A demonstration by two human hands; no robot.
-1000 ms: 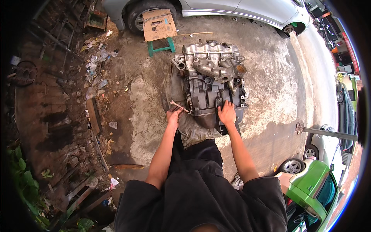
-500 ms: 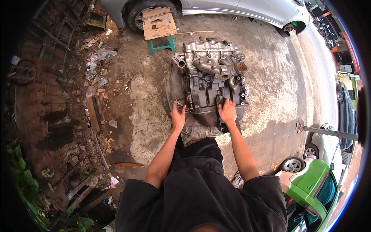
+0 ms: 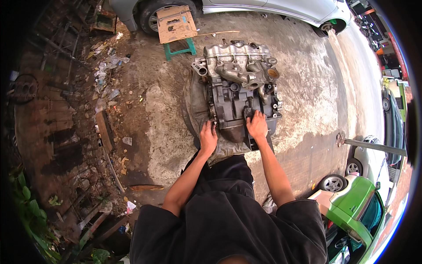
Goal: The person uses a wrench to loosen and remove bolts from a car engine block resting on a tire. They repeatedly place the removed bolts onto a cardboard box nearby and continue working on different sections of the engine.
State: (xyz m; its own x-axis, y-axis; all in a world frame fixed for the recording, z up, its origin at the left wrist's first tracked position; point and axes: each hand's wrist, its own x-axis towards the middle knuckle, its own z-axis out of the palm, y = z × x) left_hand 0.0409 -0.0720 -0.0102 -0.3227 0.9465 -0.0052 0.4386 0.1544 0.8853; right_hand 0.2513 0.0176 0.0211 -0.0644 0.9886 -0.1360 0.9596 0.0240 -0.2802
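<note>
A person in a black T-shirt (image 3: 233, 220) works with both bare hands at a car engine (image 3: 235, 103), which sits on the concrete floor (image 3: 307, 88) directly before the person's knees. Grey cloth (image 3: 224, 151) shows along its left side and beneath its near edge. The dark engine block faces the person, with silvery manifold pipes (image 3: 235, 75) above it and a ribbed metal cover (image 3: 237, 50) at the far end.

The left hand (image 3: 208, 136) is at the engine's near left corner, its fingers bent toward the edge; whether they grip anything cannot be told. The right hand (image 3: 256, 125) lies palm down, fingers slightly curled, over a black bracket (image 3: 250, 141) on the near face, right of the middle; whether it grips the bracket or only rests there is unclear.

Beyond the engine, a cardboard sheet (image 3: 176, 24) lies on a green stool (image 3: 180, 47), next to the wheel of a silver car (image 3: 246, 6). Litter (image 3: 102, 72) and a wooden plank (image 3: 104, 130) lie well to the left, and a green vehicle (image 3: 351, 204) stands at lower right.
</note>
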